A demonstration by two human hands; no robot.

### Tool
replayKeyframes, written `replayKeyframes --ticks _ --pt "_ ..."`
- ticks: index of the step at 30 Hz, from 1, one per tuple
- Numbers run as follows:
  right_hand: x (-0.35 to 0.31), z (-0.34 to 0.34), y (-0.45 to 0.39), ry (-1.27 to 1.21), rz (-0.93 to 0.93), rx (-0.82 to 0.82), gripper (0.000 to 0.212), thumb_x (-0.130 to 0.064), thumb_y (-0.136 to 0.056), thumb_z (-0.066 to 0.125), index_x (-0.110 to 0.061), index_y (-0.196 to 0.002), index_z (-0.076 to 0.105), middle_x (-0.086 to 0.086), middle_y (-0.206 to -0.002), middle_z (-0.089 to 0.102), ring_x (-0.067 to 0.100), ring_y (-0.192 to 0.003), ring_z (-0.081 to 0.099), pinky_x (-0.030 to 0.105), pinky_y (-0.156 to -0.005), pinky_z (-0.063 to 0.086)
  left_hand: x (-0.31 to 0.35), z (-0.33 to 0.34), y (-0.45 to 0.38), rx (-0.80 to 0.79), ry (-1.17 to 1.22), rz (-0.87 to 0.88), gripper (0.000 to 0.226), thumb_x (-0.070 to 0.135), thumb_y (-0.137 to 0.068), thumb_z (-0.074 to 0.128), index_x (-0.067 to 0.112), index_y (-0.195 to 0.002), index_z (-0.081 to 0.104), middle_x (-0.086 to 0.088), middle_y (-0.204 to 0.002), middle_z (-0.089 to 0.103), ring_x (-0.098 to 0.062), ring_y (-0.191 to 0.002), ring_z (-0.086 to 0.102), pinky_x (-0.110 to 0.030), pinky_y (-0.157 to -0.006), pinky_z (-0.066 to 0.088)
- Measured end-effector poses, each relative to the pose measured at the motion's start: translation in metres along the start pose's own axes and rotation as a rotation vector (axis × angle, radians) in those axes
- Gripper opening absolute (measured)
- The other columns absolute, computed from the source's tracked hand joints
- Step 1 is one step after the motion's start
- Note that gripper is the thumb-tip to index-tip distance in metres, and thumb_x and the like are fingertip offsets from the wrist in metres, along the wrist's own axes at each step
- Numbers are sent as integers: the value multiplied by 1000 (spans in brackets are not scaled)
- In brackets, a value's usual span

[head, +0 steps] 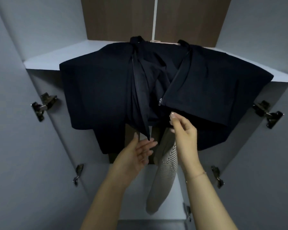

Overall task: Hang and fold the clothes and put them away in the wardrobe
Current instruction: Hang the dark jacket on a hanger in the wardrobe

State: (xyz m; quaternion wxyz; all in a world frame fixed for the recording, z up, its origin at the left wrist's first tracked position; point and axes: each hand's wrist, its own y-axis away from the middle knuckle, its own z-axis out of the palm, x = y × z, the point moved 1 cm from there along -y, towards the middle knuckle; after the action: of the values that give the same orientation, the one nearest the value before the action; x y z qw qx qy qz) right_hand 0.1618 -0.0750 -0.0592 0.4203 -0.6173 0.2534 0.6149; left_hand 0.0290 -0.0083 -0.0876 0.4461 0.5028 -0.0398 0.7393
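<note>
Navy jacket (96, 90) hangs before shelf (45, 62); right hand (183, 128) pinches hem, left hand (138, 151) spread.

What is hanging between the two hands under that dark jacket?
In the head view, a beige garment with a striped panel hangs between the left hand and right hand, below the dark jacket.

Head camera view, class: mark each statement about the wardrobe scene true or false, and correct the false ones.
1. The dark jacket is zipped fully closed. False: its front hangs open, the zip pull on one edge.
2. The right hand pinches the jacket's hem. True.
3. The left hand grips a hanger. False: its fingers lie relaxed below the jacket's front edge.
4. A striped garment hangs below the jacket. True.
5. The wardrobe doors are closed. False: both stand open.
</note>
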Motion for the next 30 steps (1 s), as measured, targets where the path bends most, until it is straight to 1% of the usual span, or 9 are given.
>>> replayKeyframes --ticks 3,5,7,12,15,18,22,27,30 --pt "-4 10 -22 -254 166 -85 29 -35 -91 66 -14 -111 68 -4 -111 71 11 -105 67 29 -87 55 2 12 -5 -196 391 -104 47 46 -86 59 9 -114 70 0 -110 72 -5 -64 58 -17 -57 45" --pt "-7 16 -32 -340 178 -113 37 -32 -89 68 -10 -119 65 1 -116 71 15 -105 68 28 -84 55 4 20 -5 -275 562 -98 38 38 -84 64 12 -110 73 2 -101 72 -4 -59 55 -16 -50 42" --pt "-8 20 -37 -363 164 -113 38 -28 -88 70 -6 -118 66 5 -113 71 17 -99 69 27 -80 54 7 24 -5 -289 638 -53 27 30 -82 64 14 -99 78 4 -91 71 -3 -56 53 -15 -46 40" --pt "-12 16 -34 -384 117 -179 39 -20 -85 73 7 -113 66 7 -94 72 15 -84 67 25 -75 55 8 15 12 -171 481 129 27 23 -74 69 10 -95 79 -1 -83 67 -3 -59 55 -12 -52 47" --pt "-16 1 -24 -404 94 -258 39 -21 -80 73 6 -106 67 4 -85 71 13 -76 65 24 -71 55 15 15 32 -149 210 242 29 24 -67 72 13 -93 80 3 -81 71 -1 -66 63 -11 -58 49" --pt "-18 -17 -14 -424 120 -301 28 -21 -79 74 3 -94 70 6 -80 70 15 -74 65 24 -68 55 23 27 45 -138 2 334 28 25 -65 74 17 -91 80 3 -91 75 -4 -80 70 -11 -67 52" --pt "-23 -38 0 -485 114 -321 17 -20 -79 73 -4 -73 75 9 -73 69 15 -70 67 23 -67 55 28 53 40 -66 25 463 17 12 -69 70 13 -83 80 -6 -96 76 -14 -92 72 -16 -76 54" --pt "-29 -50 12 -353 -9 -270 20 -29 -79 71 -10 -83 78 10 -85 74 20 -81 71 25 -75 55 28 76 32 -100 86 462 11 15 -76 68 11 -80 79 -5 -88 75 -10 -87 71 -16 -76 54" --pt "-30 -50 20 -301 -31 -229 22 -29 -80 68 -11 -87 77 13 -90 75 24 -86 72 25 -77 56 24 85 31 -104 118 417 9 20 -71 73 14 -73 79 -1 -79 74 -6 -76 70 -15 -70 53"
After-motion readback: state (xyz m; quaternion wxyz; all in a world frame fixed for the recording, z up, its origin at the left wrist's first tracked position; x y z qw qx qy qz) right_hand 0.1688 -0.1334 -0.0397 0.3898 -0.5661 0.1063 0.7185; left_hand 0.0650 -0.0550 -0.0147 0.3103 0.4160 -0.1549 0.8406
